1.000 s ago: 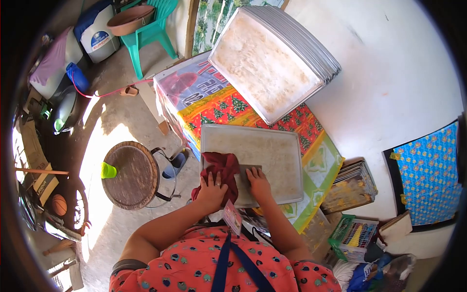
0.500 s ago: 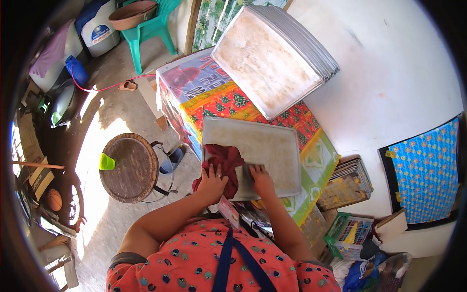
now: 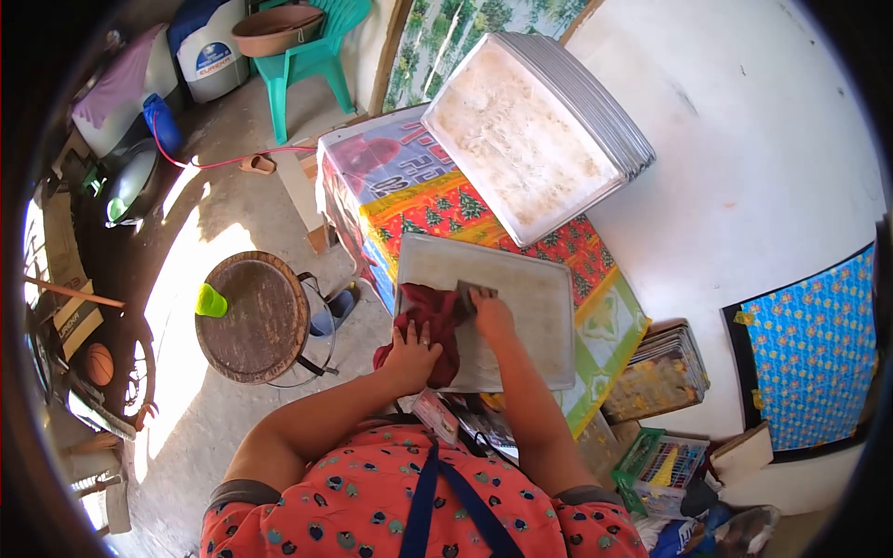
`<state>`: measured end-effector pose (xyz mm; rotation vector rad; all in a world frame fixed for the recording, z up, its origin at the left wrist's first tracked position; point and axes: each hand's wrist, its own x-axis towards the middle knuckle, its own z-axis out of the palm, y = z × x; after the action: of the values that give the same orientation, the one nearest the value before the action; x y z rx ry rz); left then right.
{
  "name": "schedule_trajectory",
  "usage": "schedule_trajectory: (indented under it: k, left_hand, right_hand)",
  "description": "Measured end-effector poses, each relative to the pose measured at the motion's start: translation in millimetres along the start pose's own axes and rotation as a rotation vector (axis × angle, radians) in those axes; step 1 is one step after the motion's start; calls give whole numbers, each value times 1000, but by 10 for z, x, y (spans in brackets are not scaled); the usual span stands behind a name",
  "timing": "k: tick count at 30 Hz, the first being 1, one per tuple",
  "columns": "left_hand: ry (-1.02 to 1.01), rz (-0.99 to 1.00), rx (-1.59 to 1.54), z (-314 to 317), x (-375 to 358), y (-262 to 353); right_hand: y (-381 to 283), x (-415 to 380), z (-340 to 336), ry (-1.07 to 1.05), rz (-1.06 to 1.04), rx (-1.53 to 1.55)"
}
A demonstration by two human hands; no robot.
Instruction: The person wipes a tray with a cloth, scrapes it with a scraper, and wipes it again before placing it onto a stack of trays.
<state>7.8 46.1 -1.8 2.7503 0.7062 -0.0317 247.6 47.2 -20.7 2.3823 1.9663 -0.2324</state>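
Note:
A shallow metal baking tray (image 3: 521, 321) lies on the covered table before me, its flat surface dull and stained. My left hand (image 3: 412, 358) grips a bunched dark red cloth (image 3: 430, 307) over the tray's left edge, the fingers spread across its folds. In my right hand (image 3: 493, 314) is a small dark flat piece, like a scraper (image 3: 464, 296), pressed to the tray right beside the cloth. Its far end shows past my fingertips; the rest is hidden under them. Beyond this tray rises a tall stack of similar trays (image 3: 530, 139).
Christmas-patterned plastic (image 3: 437, 219) covers part of the table. To the left stands a round wooden stool (image 3: 251, 316) with a green cup (image 3: 211, 300) on it. More trays (image 3: 656, 372) lean by the wall at right, near a green crate (image 3: 642, 465). A green chair (image 3: 312, 65) holds a brown basin (image 3: 277, 30).
My right hand has slid away from me along the tray with the dark piece, which now shows more. My left hand stays on the cloth. The camera view has shifted slightly.

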Motion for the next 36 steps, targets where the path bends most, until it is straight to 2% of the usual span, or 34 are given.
schedule_trajectory:
  k: [3, 6, 10, 15, 18, 22, 24, 25, 29, 32, 34, 36]
  left_hand:
    - [-11, 5, 15, -38, -5, 8]
    - [-2, 2, 13, 2, -11, 3]
    - [-17, -12, -46, -47, 1, 11]
    - [-10, -20, -53, 1, 10, 5]
    - [-38, -18, -10, 2, 33, 26]
    - [52, -26, -54, 120, 54, -1]
    - [36, -25, -19, 147, 49, -1]
    - [26, -24, 0, 110, 33, 7]
    - [-32, -29, 5, -45, -1, 17]
    - [-13, -21, -23, -61, 4, 12]
    - [-15, -22, -62, -43, -8, 3]
    - [-21, -29, -18, 1, 5, 2]
  right_hand:
    - [88, 421, -116, 56, 2, 54]
    - [-55, 450, -136, 15, -51, 87]
    - [-482, 273, -1, 140, -259, 21]
    - [-708, 800, -55, 105, -246, 41]
    - [-812, 974, -155, -28, -154, 65]
    - [-947, 751, -65, 94, -231, -98]
    - [-945, 709, -31, 89, -173, -81]
    - [-902, 828, -13, 153, -166, -75]
    - [-745, 1025, -39, 91, -156, -36]
    - [-432, 729, 141, 280, -196, -66]
    - [135, 493, 250, 290, -12, -164]
    - [729, 211, -51, -10, 359, 21]
